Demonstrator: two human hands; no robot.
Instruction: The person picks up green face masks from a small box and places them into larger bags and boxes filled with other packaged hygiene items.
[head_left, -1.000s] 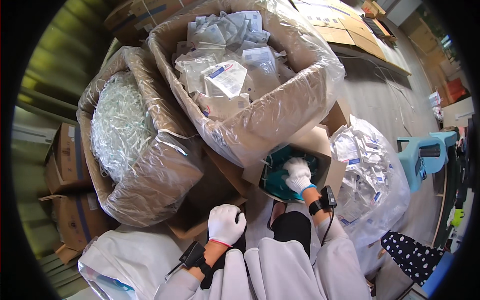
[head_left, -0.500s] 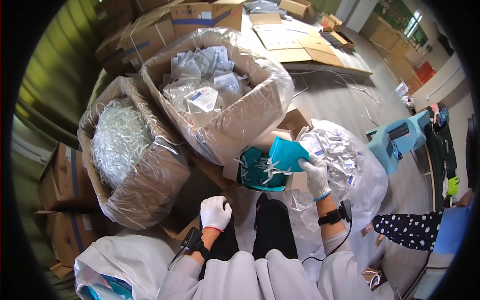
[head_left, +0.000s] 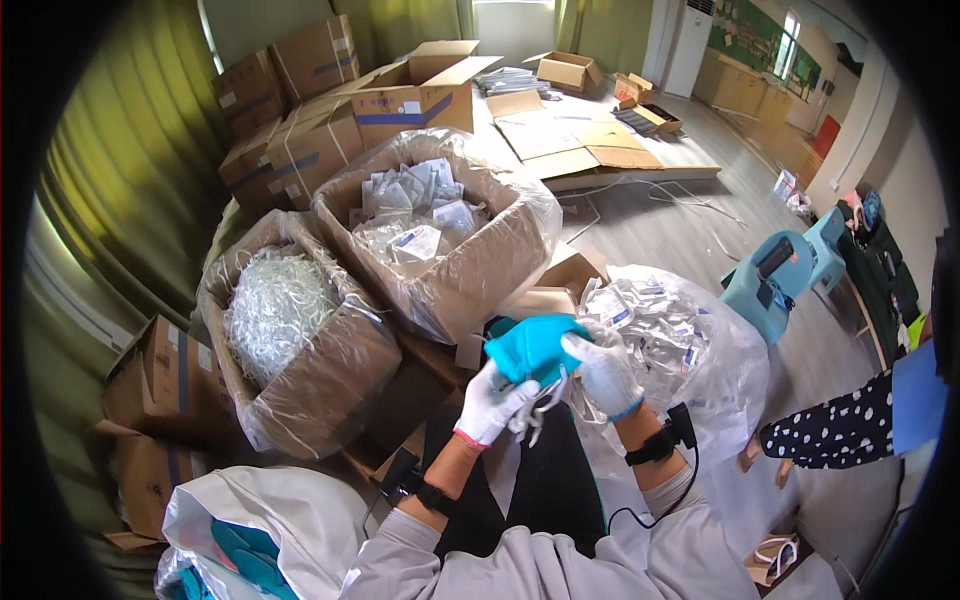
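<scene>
A teal face mask (head_left: 532,346) with white ear loops is held up between both gloved hands, above my lap. My left hand (head_left: 491,402) grips its lower left edge and the dangling white loops. My right hand (head_left: 603,368) pinches its right side. Just behind the mask lies a small open cardboard box (head_left: 556,290), mostly hidden by it. Both wrists carry black strapped devices.
A plastic-lined box of white loops (head_left: 283,318) stands at left, a lined box of flat packets (head_left: 432,222) behind. A clear bag of packets (head_left: 670,335) lies at right, a white bag (head_left: 275,522) at lower left. Another person's dotted sleeve (head_left: 830,430) reaches in at right, near blue stools (head_left: 768,287).
My right hand lifted the teal mask out of the small box and brought it toward me. My left hand rose off my knee and took hold of the mask. The view tilted up.
</scene>
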